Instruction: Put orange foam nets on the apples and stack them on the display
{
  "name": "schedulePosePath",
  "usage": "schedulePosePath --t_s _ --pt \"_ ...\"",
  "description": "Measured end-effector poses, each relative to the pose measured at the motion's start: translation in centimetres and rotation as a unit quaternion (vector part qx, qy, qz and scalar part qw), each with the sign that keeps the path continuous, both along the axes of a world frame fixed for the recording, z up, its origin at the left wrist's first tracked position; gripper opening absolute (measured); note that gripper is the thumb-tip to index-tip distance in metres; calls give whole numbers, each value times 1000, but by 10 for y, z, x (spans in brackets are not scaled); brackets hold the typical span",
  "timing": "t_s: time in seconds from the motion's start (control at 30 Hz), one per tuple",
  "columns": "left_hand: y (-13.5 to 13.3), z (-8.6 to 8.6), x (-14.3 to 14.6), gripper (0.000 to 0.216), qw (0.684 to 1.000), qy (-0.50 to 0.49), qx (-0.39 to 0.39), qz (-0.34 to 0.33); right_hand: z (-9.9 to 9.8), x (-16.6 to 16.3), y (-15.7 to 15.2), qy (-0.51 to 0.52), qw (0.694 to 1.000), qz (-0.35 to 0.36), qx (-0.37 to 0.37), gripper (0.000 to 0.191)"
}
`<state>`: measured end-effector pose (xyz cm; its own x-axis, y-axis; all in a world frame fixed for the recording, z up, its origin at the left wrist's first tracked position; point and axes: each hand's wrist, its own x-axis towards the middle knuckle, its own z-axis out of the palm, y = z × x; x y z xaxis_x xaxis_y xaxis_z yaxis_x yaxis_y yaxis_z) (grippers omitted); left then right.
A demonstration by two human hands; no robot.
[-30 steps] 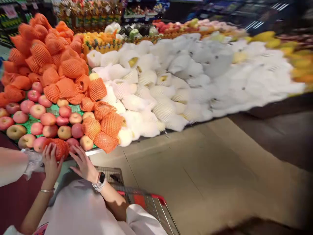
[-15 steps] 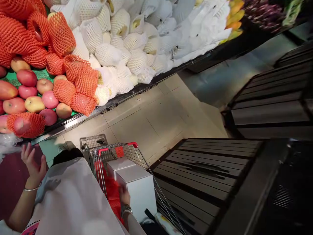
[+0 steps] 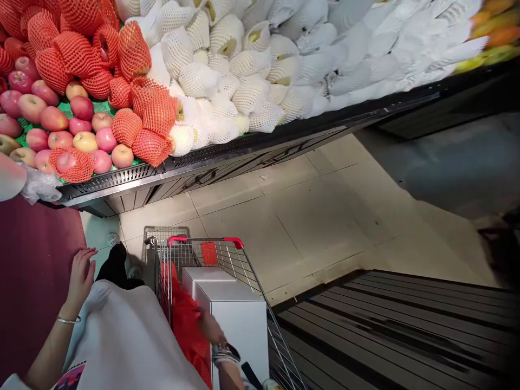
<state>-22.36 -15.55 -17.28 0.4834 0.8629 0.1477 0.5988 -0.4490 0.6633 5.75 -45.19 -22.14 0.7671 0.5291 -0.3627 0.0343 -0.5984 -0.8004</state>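
Observation:
My left hand (image 3: 82, 276) is raised beside my white shirt, a bracelet on its wrist. Its fingers are stretched out, and nothing is in them. Inside the shopping cart (image 3: 233, 243), my right hand (image 3: 210, 327) is at the edge of a red fabric-like bundle (image 3: 189, 325), close to the near white box (image 3: 241, 336). A watch and a bracelet circle that wrist. The right fingers are blurred and partly hidden, so their grip cannot be made out. A second white box (image 3: 205, 274) stands behind the first.
Along the top runs a produce stand with apples (image 3: 54, 119), fruit in red foam nets (image 3: 150, 130) and fruit in white foam nets (image 3: 249, 97). Crumpled clear plastic (image 3: 40, 185) hangs at its left corner. Dark slatted crates (image 3: 390, 325) stand right of the cart on the tiled floor (image 3: 292, 216).
The view has shifted, showing more apples and floor. My left hand has lowered away from the stand, its fingers closer together. My right hand stays in the cart by the red bundle.

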Motion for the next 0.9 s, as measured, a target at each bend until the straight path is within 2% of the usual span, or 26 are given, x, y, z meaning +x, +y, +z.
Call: schedulePosePath --t_s 0.07,0.13,0.23,0.3,0.37,0.43,0.53,0.57,0.63,0.7,0.73,0.83,0.9 --pt "-7 0 16 26 999 -22 -29 -35 4 18 -3 12 1000 18 -9 21" --pt "-12 4 39 26 992 -52 -76 -91 17 32 11 7 1000 23 11 32" --pt "-21 23 79 24 972 -94 -129 -174 47 31 62 18 993 36 115 42" --pt "-22 39 100 26 960 -120 -145 -208 69 15 105 42 976 80 198 36" --pt "-17 52 111 28 954 -149 -151 -214 86 -2 147 55 954 149 254 28" --pt "-4 61 111 24 961 -180 -129 -164 98 -15 182 57 936 183 296 24" --pt "27 70 96 17 973 -220 -32 -61 108 -22 226 112 912 121 376 21" --pt "39 73 90 18 972 -226 5 -62 111 -22 238 139 902 95 397 19" --pt "63 80 79 18 966 -220 57 -125 116 -21 261 176 888 64 421 16" --pt "85 86 73 19 961 -186 72 -194 121 -20 281 195 882 53 426 11" --pt "94 89 72 21 962 -163 70 -207 123 -21 291 211 878 44 428 8" --pt "117 93 73 23 974 -117 58 -185 127 -27 320 240 869 27 432 18" --pt "129 93 72 20 978 -126 66 -154 124 -33 339 202 876 24 436 30"
